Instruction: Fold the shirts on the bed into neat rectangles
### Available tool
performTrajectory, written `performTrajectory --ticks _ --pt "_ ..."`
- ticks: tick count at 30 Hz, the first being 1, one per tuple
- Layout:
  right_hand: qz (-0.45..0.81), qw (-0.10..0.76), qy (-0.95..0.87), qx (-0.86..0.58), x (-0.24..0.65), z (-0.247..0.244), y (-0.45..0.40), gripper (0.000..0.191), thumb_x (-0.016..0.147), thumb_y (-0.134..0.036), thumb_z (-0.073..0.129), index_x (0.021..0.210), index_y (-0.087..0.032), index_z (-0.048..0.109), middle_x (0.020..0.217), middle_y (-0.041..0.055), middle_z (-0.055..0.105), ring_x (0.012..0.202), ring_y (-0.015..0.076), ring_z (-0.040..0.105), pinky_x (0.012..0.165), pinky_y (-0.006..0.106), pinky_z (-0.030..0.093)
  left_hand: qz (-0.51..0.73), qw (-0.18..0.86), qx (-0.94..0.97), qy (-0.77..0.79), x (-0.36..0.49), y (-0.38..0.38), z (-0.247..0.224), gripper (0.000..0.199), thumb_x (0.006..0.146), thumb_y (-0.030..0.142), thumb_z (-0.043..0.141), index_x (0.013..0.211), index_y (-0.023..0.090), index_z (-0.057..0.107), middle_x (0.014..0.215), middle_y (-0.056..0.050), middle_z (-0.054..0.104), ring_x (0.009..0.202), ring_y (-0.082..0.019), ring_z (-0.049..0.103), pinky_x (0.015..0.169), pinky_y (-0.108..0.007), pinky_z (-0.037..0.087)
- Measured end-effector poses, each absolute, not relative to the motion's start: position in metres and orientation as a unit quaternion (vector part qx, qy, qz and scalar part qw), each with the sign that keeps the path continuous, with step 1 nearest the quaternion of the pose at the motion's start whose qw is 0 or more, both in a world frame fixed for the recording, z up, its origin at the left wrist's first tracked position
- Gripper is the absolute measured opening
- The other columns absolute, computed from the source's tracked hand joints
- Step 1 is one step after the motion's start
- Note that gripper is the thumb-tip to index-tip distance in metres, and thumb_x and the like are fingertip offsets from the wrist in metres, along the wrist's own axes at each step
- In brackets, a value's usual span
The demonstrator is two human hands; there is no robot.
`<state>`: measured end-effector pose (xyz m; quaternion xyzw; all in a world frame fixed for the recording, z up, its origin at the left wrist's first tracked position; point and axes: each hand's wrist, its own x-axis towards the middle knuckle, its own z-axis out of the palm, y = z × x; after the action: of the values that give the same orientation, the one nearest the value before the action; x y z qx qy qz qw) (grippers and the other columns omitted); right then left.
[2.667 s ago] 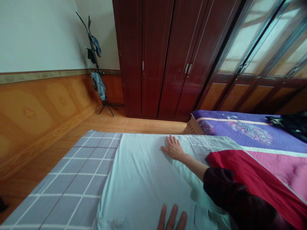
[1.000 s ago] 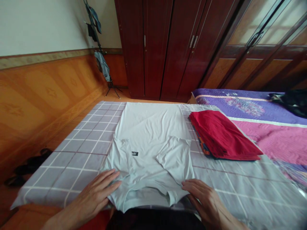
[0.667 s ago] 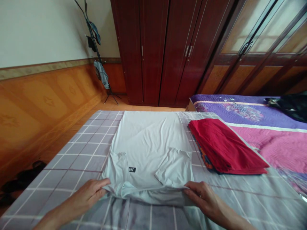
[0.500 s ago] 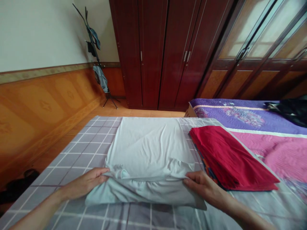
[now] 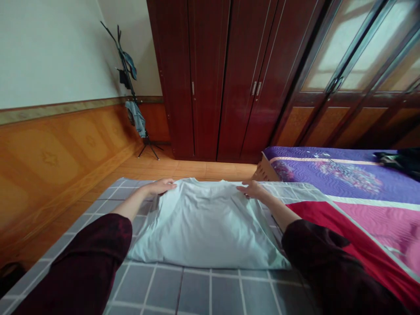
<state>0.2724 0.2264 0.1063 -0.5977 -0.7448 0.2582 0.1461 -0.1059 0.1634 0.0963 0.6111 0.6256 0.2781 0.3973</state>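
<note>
A pale, nearly white T-shirt [image 5: 210, 227] lies folded over on the checked bedsheet, its neckline at the far edge. My left hand [image 5: 161, 186] is at the shirt's far left corner, fingers closed on the fabric near the shoulder. At the far right corner, my right hand [image 5: 253, 190] likewise grips the cloth between fingertips and thumb. Both arms reach forward in dark sleeves. A pile of red cloth [image 5: 328, 227] lies to the right, partly hidden by my right sleeve.
The grey checked sheet [image 5: 193, 291] covers the surface beneath the shirt. A bed with a purple and pink cover [image 5: 331, 168] stands at right. Beyond are a dark red wardrobe [image 5: 210, 87] and a coat stand [image 5: 131, 87] with items hanging on it.
Both hands have carried the shirt's near edge forward to the far end, folding the shirt over. The neckline now lies at the far side, and the dark sleeves have come into view.
</note>
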Motion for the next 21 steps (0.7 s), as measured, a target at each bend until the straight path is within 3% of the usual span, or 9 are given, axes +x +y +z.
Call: performTrajectory --ticks 4,7,9,12,16,21 --pt "0.141 0.138 -0.767 -0.61 0.286 0.091 0.196 0.049 0.08 -0.031 0.057 0.124 -0.007 0.053 0.117 0.022 0.06 0.111 0.034 0.056 0.093 0.047 0.042 0.28 0.275 0.623 0.677 -0.118 0.136 0.077 0.063 0.069 0.049 0.061 0.118 0.01 0.054 0.128 -0.02 0.053 0.117 -0.034 0.051 0.099 -0.045 0.039" --pt "0.093 0.108 -0.821 -0.552 0.317 0.075 0.141 0.049 0.078 -0.027 0.057 0.124 -0.012 0.054 0.125 0.0189 0.057 0.115 0.0342 0.054 0.094 0.047 0.042 0.251 0.217 0.671 0.663 -0.124 0.069 0.068 0.05 0.077 0.041 0.057 0.122 0.018 0.055 0.133 -0.012 0.051 0.125 -0.028 0.045 0.108 -0.043 0.03" --pt "-0.01 0.076 -0.891 -0.447 0.342 0.056 0.1 0.051 0.076 -0.02 0.053 0.126 -0.015 0.054 0.131 0.017 0.053 0.118 0.0334 0.052 0.093 0.046 0.045 0.156 0.148 0.759 0.614 -0.123 0.016 0.057 0.042 0.082 0.032 0.053 0.124 0.024 0.056 0.134 -0.006 0.053 0.124 -0.025 0.047 0.107 -0.039 0.035" --pt "-0.116 0.058 -0.921 -0.369 0.368 0.022 0.054 0.06 0.072 -0.007 0.045 0.13 -0.02 0.05 0.135 0.0121 0.051 0.12 0.0293 0.051 0.09 0.044 0.048 0.079 0.073 0.823 0.558 -0.117 -0.043 0.036 0.055 0.08 0.013 0.049 0.132 0.03 0.049 0.139 -0.002 0.049 0.126 -0.022 0.046 0.106 -0.037 0.037" --pt "-0.164 0.018 -0.913 -0.374 0.363 0.015 0.045 0.052 0.076 0.002 0.035 0.119 -0.017 0.058 0.124 0.0118 0.06 0.108 0.0252 0.059 0.082 0.038 0.052 0.063 -0.005 0.825 0.562 -0.109 -0.059 0.021 0.061 0.078 -0.002 0.036 0.131 0.025 0.05 0.135 -0.005 0.053 0.123 -0.02 0.049 0.104 -0.038 0.039" --pt "-0.132 -0.044 -0.91 -0.39 0.339 0.061 0.063 0.034 0.081 0.002 0.035 0.083 -0.015 0.064 0.083 0.0088 0.066 0.073 0.0205 0.063 0.057 0.029 0.046 0.051 -0.019 0.809 0.585 -0.1 -0.038 0.045 0.039 0.081 -0.002 0.038 0.102 0.019 0.063 0.101 -0.006 0.066 0.1 -0.021 0.058 0.089 -0.035 0.046"
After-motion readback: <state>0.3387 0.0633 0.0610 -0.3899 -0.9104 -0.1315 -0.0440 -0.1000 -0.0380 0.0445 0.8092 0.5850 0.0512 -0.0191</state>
